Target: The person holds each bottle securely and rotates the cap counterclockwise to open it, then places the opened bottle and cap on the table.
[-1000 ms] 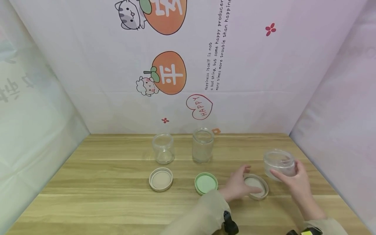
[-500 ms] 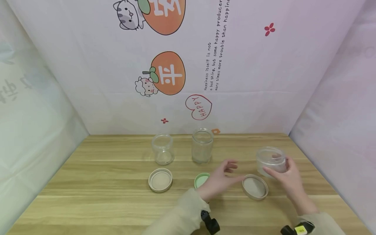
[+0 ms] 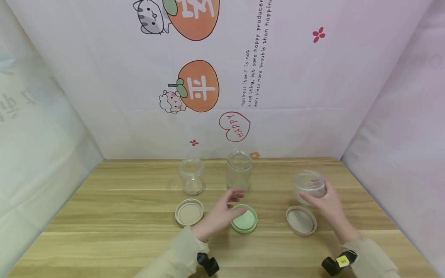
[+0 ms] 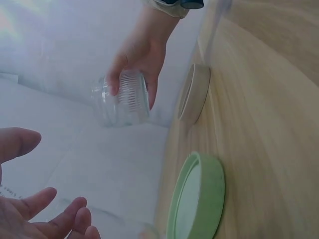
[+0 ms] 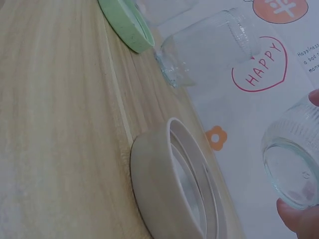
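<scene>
My right hand [image 3: 328,204] grips a short, wide glass jar [image 3: 307,186] from its right side, thumb at the front. In the left wrist view this jar [image 4: 124,102] is held up off the table. Just below it lies a beige lid [image 3: 301,221], its hollow side up. Nothing is in my left hand [image 3: 219,216], whose fingers are spread and relaxed beside the green lid [image 3: 245,221]. Behind that hand stands a tall glass jar [image 3: 239,170], its lower part close to the fingers in the head view.
Farther left, a smaller glass jar [image 3: 192,175] stands upright, with another beige lid [image 3: 189,212] in front of it. The wooden table [image 3: 104,231] ends at a printed cloth wall [image 3: 292,116] at the back, with cloth on both sides too.
My left hand has moved left, from the right-hand beige lid past the green lid. My right hand has carried the short jar leftward, to behind the right-hand beige lid.
</scene>
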`<state>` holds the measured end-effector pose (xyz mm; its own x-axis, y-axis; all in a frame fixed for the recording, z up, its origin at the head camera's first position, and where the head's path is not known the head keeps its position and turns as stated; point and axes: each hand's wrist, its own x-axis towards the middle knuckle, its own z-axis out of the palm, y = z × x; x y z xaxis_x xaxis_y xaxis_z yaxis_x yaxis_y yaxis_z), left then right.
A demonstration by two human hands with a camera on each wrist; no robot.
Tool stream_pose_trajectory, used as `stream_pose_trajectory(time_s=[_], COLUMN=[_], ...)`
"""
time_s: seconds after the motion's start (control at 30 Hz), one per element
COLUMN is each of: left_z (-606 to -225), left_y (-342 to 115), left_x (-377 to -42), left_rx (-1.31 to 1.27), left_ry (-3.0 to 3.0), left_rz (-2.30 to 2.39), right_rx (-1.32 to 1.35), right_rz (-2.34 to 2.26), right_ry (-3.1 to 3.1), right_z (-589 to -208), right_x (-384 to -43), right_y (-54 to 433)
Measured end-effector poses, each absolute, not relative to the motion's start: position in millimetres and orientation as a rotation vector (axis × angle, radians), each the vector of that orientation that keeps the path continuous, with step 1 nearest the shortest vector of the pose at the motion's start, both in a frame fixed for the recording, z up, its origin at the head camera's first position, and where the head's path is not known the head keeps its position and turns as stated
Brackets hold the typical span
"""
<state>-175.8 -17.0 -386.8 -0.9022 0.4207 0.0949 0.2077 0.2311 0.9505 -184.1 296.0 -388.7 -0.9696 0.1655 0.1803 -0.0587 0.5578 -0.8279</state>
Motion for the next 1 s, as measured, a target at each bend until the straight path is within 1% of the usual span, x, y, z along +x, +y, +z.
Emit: stream_pose_trajectory(time_s=[0.13,0.27,0.5,0.73,1.0], left_z=[-382.9,-379.7,-377.0,-383.8,-391.5], left_y=[-35.3,-52.0,-75.1,-93.8,-107.1], left_x=[-173.9,-171.6,-167.8,-165.7,-164.0], left_rx=[0.610,0.595,0.501,0.384,0.353], left_ry=[2.373,2.430,2.482,2.521,2.538], left_rz=[1.733,1.747,1.839,1.884,1.861], right_rx=[-0.002,0.020,-0.003,-0.010,-0.063], right_rz=[1.373,1.354,1.435,1.503,1.473], right_ry=[-2.567,-2.606,-2.635,-2.643,-2.726], right_z=[-387.7,-387.2,-387.6,-388.4,-395.9], right_x=[-191.3,-199.4,-217.9,-237.0,-253.3], right_y=[288.7,281.8,271.2,264.5,262.9])
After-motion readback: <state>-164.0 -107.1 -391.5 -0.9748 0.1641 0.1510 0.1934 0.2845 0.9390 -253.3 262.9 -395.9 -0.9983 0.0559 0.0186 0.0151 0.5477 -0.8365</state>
